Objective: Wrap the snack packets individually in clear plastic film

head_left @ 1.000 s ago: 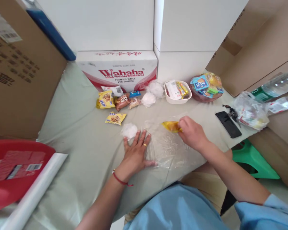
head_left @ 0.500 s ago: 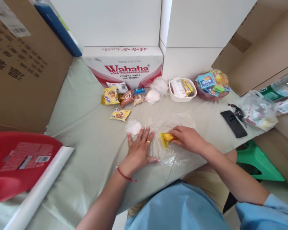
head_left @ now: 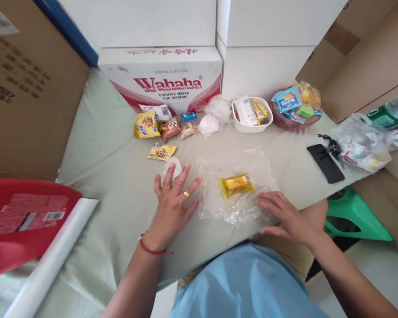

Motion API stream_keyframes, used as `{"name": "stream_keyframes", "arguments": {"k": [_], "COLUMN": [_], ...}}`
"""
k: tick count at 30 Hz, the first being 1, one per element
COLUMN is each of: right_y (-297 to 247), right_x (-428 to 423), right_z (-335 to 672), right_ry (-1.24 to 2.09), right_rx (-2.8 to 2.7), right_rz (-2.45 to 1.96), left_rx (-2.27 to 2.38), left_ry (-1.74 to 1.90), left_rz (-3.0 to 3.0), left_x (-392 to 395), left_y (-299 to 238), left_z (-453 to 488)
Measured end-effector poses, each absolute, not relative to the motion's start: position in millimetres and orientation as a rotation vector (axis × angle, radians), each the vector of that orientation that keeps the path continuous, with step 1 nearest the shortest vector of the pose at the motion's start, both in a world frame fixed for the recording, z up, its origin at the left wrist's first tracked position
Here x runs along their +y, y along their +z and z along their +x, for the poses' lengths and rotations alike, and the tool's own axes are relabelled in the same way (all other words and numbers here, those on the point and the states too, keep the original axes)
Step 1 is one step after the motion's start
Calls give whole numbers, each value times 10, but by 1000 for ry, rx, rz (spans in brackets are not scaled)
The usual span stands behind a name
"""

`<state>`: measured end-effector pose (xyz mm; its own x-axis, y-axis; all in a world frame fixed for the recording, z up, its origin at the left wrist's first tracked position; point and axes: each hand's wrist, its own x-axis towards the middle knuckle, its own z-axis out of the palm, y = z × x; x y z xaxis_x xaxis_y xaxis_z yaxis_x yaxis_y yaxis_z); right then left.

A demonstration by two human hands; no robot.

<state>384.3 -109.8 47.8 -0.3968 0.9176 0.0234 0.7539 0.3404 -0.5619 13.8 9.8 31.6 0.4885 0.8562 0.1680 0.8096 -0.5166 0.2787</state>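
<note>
A yellow-wrapped snack [head_left: 237,184] lies on a flat sheet of clear plastic [head_left: 212,163] in the middle of the table. To its right, my right hand [head_left: 281,216] is open, fingertips over the sheet's right edge, holding nothing. My left hand [head_left: 174,203], with a ring and a red bracelet, is spread left of the sheet. Behind its fingertips sits a crumpled white plastic wad [head_left: 172,165], partly hidden. A yellow cookie packet [head_left: 162,151] lies just beyond the wad.
Several snack packets [head_left: 170,127] and white plastic wads [head_left: 209,125] sit before the Wahaha carton [head_left: 166,79]. Further right stand a white tub [head_left: 252,127] and a bowl of snacks [head_left: 295,121]. A phone [head_left: 325,163] lies near the right edge; a white roll [head_left: 53,254] is at left.
My right hand has let go of the yellow snack and drawn back to the right. My left hand has lifted off the plastic sheet and moved left.
</note>
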Motion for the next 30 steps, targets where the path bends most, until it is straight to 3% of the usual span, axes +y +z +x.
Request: {"name": "stream_keyframes", "arguments": {"k": [7, 18, 25, 30], "right_y": [200, 643, 432, 590], "right_x": [-1128, -333, 83, -32], "right_z": [3797, 3982, 4021, 4098], "right_ry": [605, 761, 877, 1173], "right_rx": [-2141, -2018, -1908, -1885], "right_rz": [-1442, -1441, -1684, -1661], "left_rx": [724, 1005, 1357, 1319], "left_ry": [185, 635, 682, 647], "left_rz": [2521, 1994, 1643, 1585], "left_x": [-23, 32, 247, 257], "left_y": [353, 195, 196, 273], "left_z": [137, 312, 459, 541]}}
